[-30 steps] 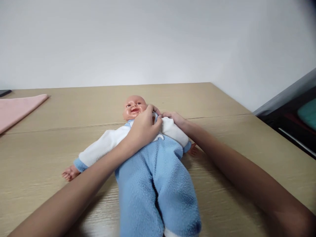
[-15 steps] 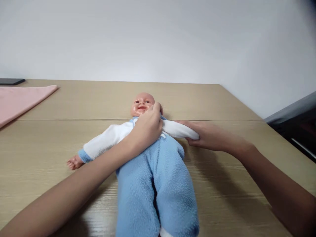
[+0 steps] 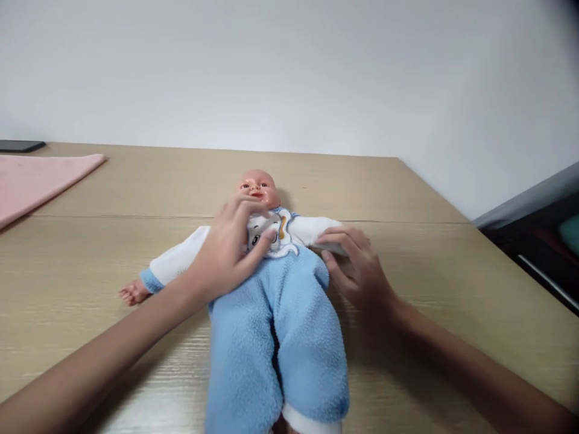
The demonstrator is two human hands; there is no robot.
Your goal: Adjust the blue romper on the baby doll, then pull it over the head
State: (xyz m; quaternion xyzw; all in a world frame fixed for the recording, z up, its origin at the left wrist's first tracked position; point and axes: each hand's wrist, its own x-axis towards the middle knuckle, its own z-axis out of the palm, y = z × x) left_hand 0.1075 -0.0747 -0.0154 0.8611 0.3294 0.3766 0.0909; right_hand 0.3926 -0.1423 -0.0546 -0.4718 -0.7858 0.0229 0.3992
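We note our left hand [image 3: 226,253] with fingers [image 3: 257,246] loosely spread, the tips resting on the white fleece chest of the plastic baby doll in a blue-and-white fleece suit [image 3: 271,301], just beside the printed animal patch; nothing is pinched or enclosed. The contact appears to steady the torso flat against the surface, judging by the palm lying over the doll's near shoulder. Our right hand [image 3: 357,271] has fingers [image 3: 335,241] curled narrowly over the end of the doll's white sleeve, covering the cuff; whether the sleeve is gripped or only pressed down we cannot tell. The doll lies on its back at the middle of the pale wood-grain table [image 3: 452,289], head toward the far edge by the wall, blue legs reaching toward the near edge, its other arm stretched toward the left edge with the bare hand exposed. Toward the far left corner lies a flat pink cloth [image 3: 40,181], and beyond it a dark flat object [image 3: 20,145], too small to identify. No containers stand on the table; past the right edge, dark shelving [image 3: 538,241] shows, its contents blurred.
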